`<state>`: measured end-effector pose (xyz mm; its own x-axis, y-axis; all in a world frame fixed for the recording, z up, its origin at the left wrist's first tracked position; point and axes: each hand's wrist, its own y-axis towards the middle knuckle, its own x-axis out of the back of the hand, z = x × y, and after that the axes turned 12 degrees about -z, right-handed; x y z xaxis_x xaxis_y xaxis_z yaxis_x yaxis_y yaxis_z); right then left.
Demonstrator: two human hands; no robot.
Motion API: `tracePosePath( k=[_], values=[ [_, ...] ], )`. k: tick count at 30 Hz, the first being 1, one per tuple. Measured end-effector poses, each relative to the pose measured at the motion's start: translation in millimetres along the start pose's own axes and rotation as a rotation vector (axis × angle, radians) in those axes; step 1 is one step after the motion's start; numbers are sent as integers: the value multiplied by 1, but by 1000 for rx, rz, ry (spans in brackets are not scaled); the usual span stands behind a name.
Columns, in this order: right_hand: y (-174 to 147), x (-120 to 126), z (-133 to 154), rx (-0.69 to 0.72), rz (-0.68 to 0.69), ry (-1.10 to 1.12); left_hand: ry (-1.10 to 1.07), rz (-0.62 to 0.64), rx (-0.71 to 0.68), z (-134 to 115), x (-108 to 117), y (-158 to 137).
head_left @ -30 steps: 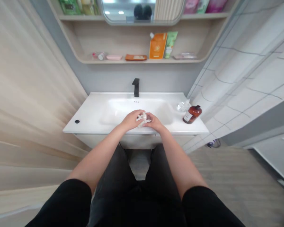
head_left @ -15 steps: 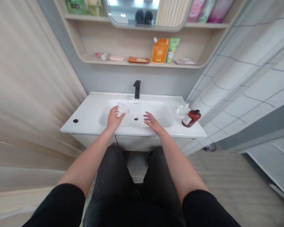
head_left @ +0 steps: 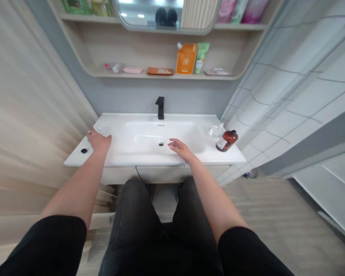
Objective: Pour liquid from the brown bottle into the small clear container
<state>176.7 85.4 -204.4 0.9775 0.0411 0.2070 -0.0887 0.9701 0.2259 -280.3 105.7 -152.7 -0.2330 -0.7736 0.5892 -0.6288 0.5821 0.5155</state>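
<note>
At the left end of the white counter, my left hand [head_left: 99,142] curves its fingers and thumb around a clear, see-through plastic piece [head_left: 104,130]. The hand partly hides that piece, and its exact kind is hard to make out. A small round black cap-like thing [head_left: 84,150] lies on the counter just in front of this hand. Over the white sink basin [head_left: 143,147], right of the drain, hovers my right hand [head_left: 180,148] with fingers apart and nothing in it. A black faucet [head_left: 160,108] stands behind the basin.
On the counter's right side stand an amber bottle [head_left: 227,140] with a white label and a crumpled clear plastic thing [head_left: 216,130]. Above hangs a shelf [head_left: 126,75] bearing an orange pouch [head_left: 186,59], a green tube [head_left: 201,57] and soap-like bars. A curtain [head_left: 31,107] borders the left.
My left hand has carried the clear plastic piece from over the basin leftward to the counter's left end. My right hand stays over the basin. The view has shifted slightly.
</note>
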Motion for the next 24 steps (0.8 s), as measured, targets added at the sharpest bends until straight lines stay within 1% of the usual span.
tracePosePath(
  k=[2,3,4,5,7,8,9,10,12,14,16,18,19,21,23,24],
  values=[
    [1,1,0,-3,-7,-5,-29,-73,-137,-12,-1,-19],
    [1,1,-1,-6,-13,-7,-47,-87,-234,-20,-3,-33],
    [2,1,-1,-10,-23,-10,-69,-70,-341,-29,-5,-49],
    [2,1,-2,-15,-34,-16,-92,-1,-460,-38,-9,-66],
    [1,-1,-2,-25,-59,-46,-113,222,-682,-53,-17,-98],
    [0,-3,-2,-28,-74,-74,-107,333,-771,-59,-22,-112],
    [-2,-4,0,-26,-89,-110,-87,421,-826,-62,-26,-122],
    [-3,-6,2,-19,-108,-153,-58,483,-848,-64,-31,-129],
    [-4,-5,11,19,-144,-255,8,542,-822,-64,-37,-133],
    [-1,8,28,80,-166,-410,38,573,-789,-62,-41,-130],
    [10,35,54,146,-174,-652,22,599,-806,-61,-41,-126],
    [28,77,82,192,-175,-974,0,599,-817,-62,-41,-125],
    [41,102,96,188,-176,-1132,-2,591,-811,-62,-41,-125],
    [67,151,117,107,-197,-1404,1,577,-790,-64,-41,-127],
    [91,194,128,-67,-166,-1602,3,584,-787,-65,-41,-128],
    [101,211,130,-164,-142,-1661,5,590,-789,-66,-42,-129]
  ],
)
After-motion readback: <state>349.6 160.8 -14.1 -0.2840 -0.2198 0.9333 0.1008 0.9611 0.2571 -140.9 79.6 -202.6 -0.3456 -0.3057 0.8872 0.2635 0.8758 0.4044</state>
